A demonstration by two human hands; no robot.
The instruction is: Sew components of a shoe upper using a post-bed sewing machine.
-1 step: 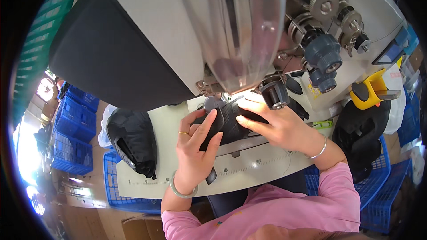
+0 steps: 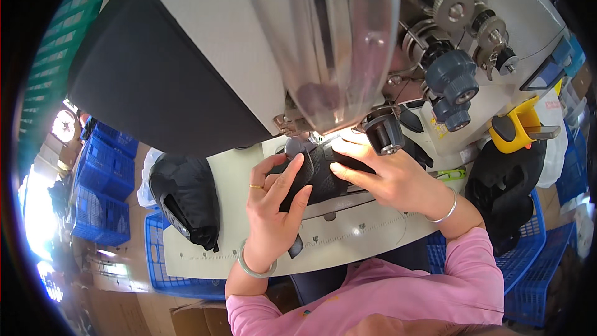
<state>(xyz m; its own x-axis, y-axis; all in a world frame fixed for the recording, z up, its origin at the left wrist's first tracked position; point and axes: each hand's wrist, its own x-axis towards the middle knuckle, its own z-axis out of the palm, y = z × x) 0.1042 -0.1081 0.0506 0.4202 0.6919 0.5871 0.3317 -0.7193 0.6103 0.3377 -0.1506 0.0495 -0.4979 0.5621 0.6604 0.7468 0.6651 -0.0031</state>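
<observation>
A black textured fabric piece (image 2: 322, 182) lies under the head of a sewing machine (image 2: 205, 43), by the lit needle area. My left hand (image 2: 273, 196) holds its left side; the index finger lies along the raised edge and the thumb stands apart. From the right, my right hand (image 2: 385, 174) presses and steadies the same piece, its fingertips close to the light, thumb on the near part. The needle and the far fingertips of my right hand are lost in glare and behind machine parts. A dark strap end (image 2: 296, 247) hangs below my left hand.
Black stitched pieces (image 2: 185, 196) lie at the left of the pale machine table (image 2: 217, 261), which bears a printed ruler. More black pieces (image 2: 504, 180) rest at the right, below a yellow holder (image 2: 519, 127). Green snips (image 2: 451, 175) lie near my right wrist. Blue crates (image 2: 102, 180) stand at the left.
</observation>
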